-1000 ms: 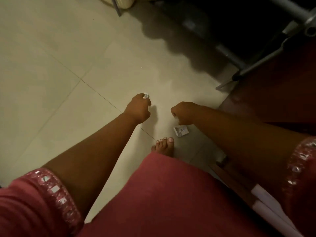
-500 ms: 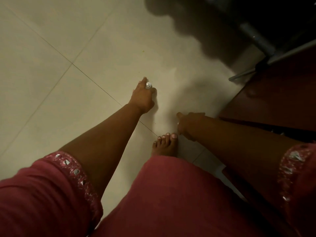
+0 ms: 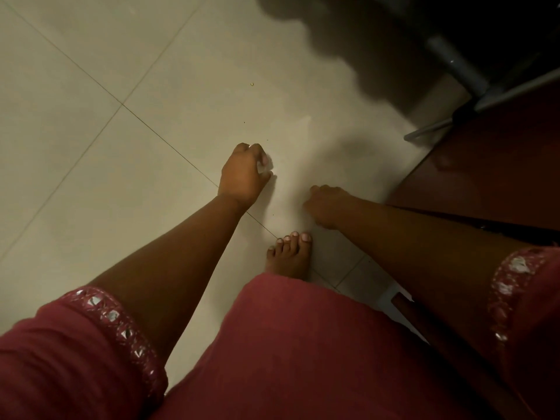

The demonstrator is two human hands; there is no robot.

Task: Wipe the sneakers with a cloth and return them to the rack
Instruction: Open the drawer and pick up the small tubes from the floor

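No sneaker, cloth or rack shows in the head view. My left hand hangs low over the pale tiled floor, its fingers curled round a small white thing that peeks out by the thumb. My right hand is just to its right, above my bare foot. I see that hand from the back with its fingers curled under. Whether it holds anything is hidden.
A dark red-brown wooden surface fills the right side. Grey metal bars of a frame stand in the dark top right corner. My red garment covers the bottom of the view. Open floor lies to the left.
The small white scrap that lay on the floor by my foot is out of sight. My right hand dropped onto that spot, then rose slightly. The view tilted down.
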